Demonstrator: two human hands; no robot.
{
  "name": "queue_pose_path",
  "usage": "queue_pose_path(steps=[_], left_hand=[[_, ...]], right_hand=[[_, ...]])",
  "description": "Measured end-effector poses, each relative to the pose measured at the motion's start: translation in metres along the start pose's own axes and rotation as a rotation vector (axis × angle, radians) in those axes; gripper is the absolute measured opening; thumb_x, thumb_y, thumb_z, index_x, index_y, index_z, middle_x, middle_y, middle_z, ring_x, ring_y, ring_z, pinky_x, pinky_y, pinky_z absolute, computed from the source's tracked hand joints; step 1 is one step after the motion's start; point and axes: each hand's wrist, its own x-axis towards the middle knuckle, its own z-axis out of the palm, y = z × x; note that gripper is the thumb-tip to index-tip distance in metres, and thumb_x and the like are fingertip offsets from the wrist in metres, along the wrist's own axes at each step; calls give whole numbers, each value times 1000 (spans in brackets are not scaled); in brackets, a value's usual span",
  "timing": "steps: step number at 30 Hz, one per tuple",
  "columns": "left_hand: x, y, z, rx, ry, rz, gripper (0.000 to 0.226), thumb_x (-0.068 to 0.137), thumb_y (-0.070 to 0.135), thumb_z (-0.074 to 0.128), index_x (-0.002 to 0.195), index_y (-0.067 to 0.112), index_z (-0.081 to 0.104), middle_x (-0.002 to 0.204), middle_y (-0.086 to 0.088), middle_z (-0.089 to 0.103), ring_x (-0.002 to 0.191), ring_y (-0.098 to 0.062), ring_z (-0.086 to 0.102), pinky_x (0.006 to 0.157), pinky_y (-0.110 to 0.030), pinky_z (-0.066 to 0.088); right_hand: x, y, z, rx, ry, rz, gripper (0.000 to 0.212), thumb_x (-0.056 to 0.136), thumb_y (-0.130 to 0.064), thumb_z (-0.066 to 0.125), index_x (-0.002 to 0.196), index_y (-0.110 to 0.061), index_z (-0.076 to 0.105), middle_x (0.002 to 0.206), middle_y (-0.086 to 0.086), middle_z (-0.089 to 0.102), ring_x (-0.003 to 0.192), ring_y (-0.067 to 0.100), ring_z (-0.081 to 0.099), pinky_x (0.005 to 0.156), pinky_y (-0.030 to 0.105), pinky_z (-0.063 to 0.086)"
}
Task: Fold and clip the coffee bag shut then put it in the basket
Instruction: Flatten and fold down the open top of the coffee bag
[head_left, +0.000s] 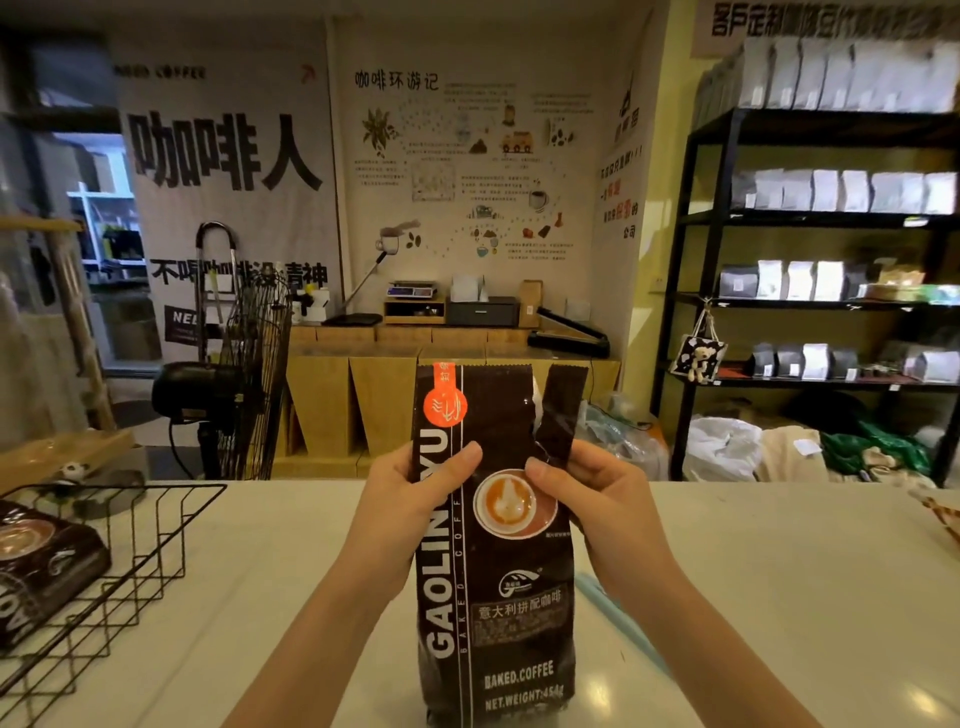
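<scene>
Upright, glossy coffee bag (496, 545), hands' grip

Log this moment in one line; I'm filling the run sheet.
step: pre-fold | coffee bag: upright, top open | left hand: gripping bag | right hand: gripping bag | basket: left

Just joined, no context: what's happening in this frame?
A person holds a dark coffee bag upright on the white counter, left hand and right hand gripping its upper part. The top is still open and unfolded. A light blue clip lies behind the bag. The wire basket at left already holds another bag.
</scene>
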Motion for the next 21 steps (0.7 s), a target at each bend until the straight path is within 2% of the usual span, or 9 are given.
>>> queue_pose_path(steps=[5,7,12,15,18,21], left_hand=[[5,-6,-4,-1,-12,16,7,64,22,65,70,20,68,63,0,73,60,-17,69,53,-26,56],[8,-6,-7,25,-33,13,11,66,21,65,76,20,67,66,1,74,64,-16,70,55,-26,55],[21,9,-11,12,-139,80,22,73,21,58,93,27,65,80,4,75,75,-12,69,62,-23,54],[27,14,-10,78,-184,156,22,75,20,56,95,25,63,74,5,75,71,-10,69,57,-20,54],[26,12,-5,134,-164,266,22,79,14,53,96,24,63,74,9,75,73,-8,69,57,-18,53],[23,5,0,260,-67,416,28,79,20,54,105,20,64,88,9,74,89,-8,68,70,-24,56]], right_hand=[[5,3,-3,-30,-28,45,16,72,-10,68,86,-17,72,79,3,77,76,19,72,62,23,57],[9,0,-5,-54,-65,92,17,72,-9,69,86,-17,71,78,2,77,74,18,72,61,22,57],[25,-17,-7,-35,-122,94,30,54,-23,74,84,-24,68,79,-4,77,78,16,72,63,23,57],[31,-21,-4,-49,-108,89,31,54,-18,76,81,-27,66,76,-4,76,76,16,73,63,27,58],[33,-20,-2,-62,-72,65,22,65,-7,74,74,-26,68,71,-3,75,70,15,73,58,24,58],[33,-17,1,-26,-36,19,24,69,0,71,67,-23,70,63,-4,75,63,13,72,52,20,56]])
